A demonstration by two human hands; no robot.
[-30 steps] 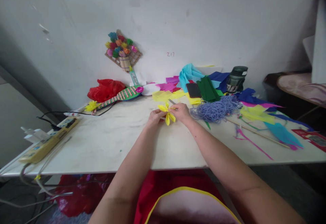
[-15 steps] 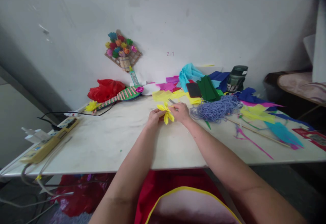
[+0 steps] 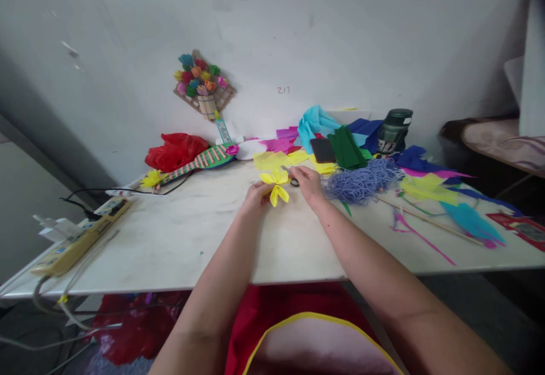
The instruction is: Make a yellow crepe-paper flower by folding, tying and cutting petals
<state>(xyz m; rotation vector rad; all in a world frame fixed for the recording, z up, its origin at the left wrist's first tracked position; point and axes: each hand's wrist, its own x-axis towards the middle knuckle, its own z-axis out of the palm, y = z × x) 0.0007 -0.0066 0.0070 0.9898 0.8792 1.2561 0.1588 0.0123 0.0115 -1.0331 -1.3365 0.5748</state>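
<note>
My left hand (image 3: pixel 254 195) pinches a yellow paper flower (image 3: pixel 275 185) and holds it just above the white table (image 3: pixel 183 233). My right hand (image 3: pixel 307 183) is beside the flower on its right, fingers curled on a pair of scissors (image 3: pixel 289 174) whose blades point toward the yellow paper (image 3: pixel 272 161) behind. A tangle of purple cord (image 3: pixel 361 180) lies right of my right hand.
Coloured paper sheets, a black phone (image 3: pixel 322 150) and a dark jar (image 3: pixel 394 130) crowd the table's back right. A red bag (image 3: pixel 175 149) and striped paper guitar (image 3: pixel 200 161) lie at back left. A power strip (image 3: pixel 76 238) with cables sits at the left edge. A thin stick (image 3: pixel 430 221) lies at right.
My right hand has left the flower and shifted right and back onto the scissors. My left hand keeps the flower, now turned a little.
</note>
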